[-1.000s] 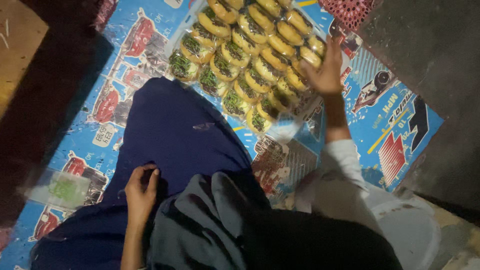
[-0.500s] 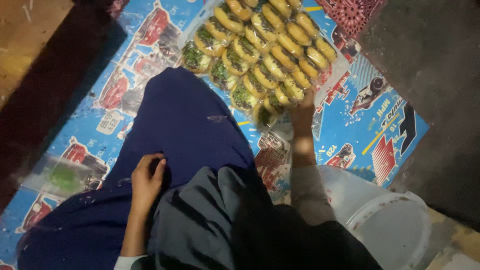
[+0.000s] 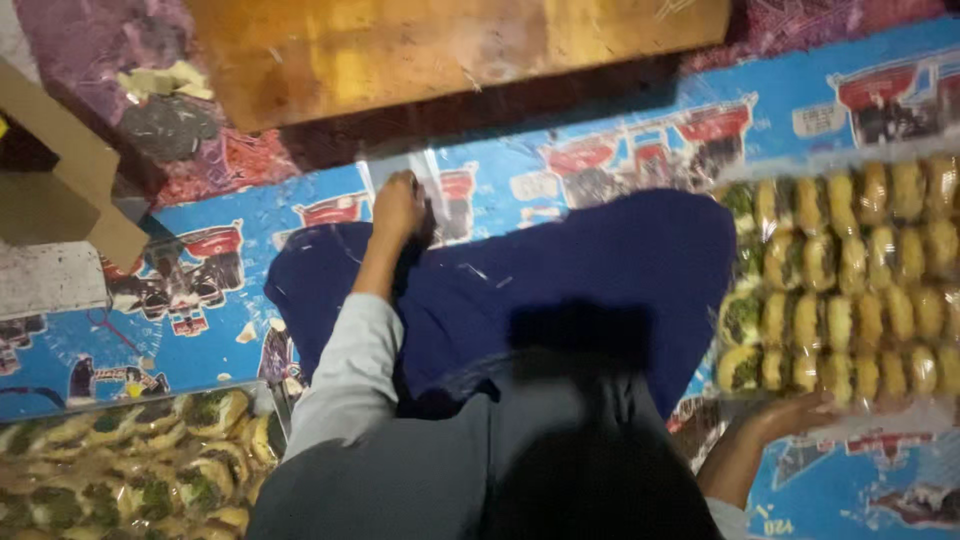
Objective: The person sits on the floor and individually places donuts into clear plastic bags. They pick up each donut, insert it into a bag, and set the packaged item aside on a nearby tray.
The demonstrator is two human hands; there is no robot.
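Observation:
I sit on the floor with dark blue trousers (image 3: 560, 290) across the middle of the view. My left hand (image 3: 398, 207) reaches past my knee, its fingers curled on a clear plastic bag (image 3: 415, 170) that lies on the mat. My right hand (image 3: 790, 415) lies flat with fingers apart against the near edge of a plastic-wrapped batch of yellow and green snacks (image 3: 850, 280) set in rows at the right. A grey sleeve (image 3: 350, 370) covers my left arm.
A blue printed mat (image 3: 620, 160) covers the floor. A second wrapped batch of snacks (image 3: 130, 460) lies at the bottom left. A low wooden board (image 3: 430, 50) stands beyond the mat, with a cardboard piece (image 3: 60, 170) at the left edge.
The view has swung to the left. My left hand left my thigh and reached forward to the plastic bag. My right hand slid from the snacks' top to their near edge.

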